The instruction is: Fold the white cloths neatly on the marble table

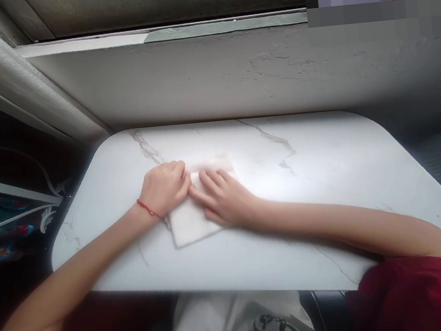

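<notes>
White marble-look surface [325, 202], rounded corners, grey veins, pushed up against a grey plaster wall [235, 75] under a window ledge [153, 35]. Dark shelving with colourful items [0, 228] off to the left edge.

Both forearms come in from the bottom corners and meet near the surface's centre-left. Dark red sleeves [420, 292] at the bottom edge, white printed fabric [235, 320] in the lap below the surface.

Folded white paper [189, 223] lies flat on the surface, centre-left, partly covered by both hands; near corner sticks out toward the person.

Right hand [224, 199]: flat, fingers extended and spread a bit, pressing down on the paper, not gripping.

Left hand [166, 188]: fingers curled under, knuckles up, resting on the paper's left edge, touching the right fingertips. Can't tell if it's pinching the edge.

Thin red bracelet [146, 209] on the left wrist.
</notes>
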A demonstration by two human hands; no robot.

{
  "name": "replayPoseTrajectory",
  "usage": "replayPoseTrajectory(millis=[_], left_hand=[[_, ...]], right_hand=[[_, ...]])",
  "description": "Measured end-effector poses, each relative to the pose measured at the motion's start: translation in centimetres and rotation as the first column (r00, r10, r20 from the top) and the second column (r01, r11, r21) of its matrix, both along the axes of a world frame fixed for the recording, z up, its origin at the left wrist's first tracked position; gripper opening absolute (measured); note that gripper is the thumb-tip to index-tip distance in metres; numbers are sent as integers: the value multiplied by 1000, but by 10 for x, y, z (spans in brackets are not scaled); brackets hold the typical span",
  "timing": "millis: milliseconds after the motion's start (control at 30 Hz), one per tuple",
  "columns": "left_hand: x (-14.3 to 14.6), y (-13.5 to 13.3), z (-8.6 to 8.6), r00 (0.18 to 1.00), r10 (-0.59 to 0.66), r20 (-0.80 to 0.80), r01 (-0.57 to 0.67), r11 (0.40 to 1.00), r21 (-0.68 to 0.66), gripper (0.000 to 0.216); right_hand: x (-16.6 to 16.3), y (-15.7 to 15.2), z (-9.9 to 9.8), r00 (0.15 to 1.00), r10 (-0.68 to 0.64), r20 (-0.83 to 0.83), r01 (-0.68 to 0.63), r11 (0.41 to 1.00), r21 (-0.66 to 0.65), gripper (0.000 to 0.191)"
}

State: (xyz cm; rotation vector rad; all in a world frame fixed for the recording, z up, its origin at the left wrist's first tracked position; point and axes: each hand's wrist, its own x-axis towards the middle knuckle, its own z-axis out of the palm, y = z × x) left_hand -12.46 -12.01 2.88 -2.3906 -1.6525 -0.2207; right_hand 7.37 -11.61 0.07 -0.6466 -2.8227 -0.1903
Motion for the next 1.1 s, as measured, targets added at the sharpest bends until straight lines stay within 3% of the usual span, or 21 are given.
replayPoseTrajectory(millis=[100,200,367,467,700,967,1100], left_hand=[[19,18,-4,994,85,-68,-87,996,-29,18],[41,53,-12,990,137,-22,-138,990,-39,26],[67,124,-21,997,18,71,-17,1000,-23,28],[70,147,-27,984,5,178,-11,999,32,26],[60,145,-45,950,-50,308,25,996,84,23],[52,151,-43,927,-112,357,115,993,12,35],[51,150,-41,926,-97,366,104,995,0,42]], right_hand=[[-1,33,-5,997,-70,-15,70,998,6,46],[5,64,-9,982,-181,-60,180,984,-8,40],[27,116,-15,928,-361,-91,366,929,48,40],[40,137,-18,911,-390,-137,399,915,51,40],[46,142,-23,915,-383,-125,390,920,34,42],[46,138,-23,902,-410,-138,416,909,16,42],[46,140,-24,901,-401,-167,409,913,14,40]])
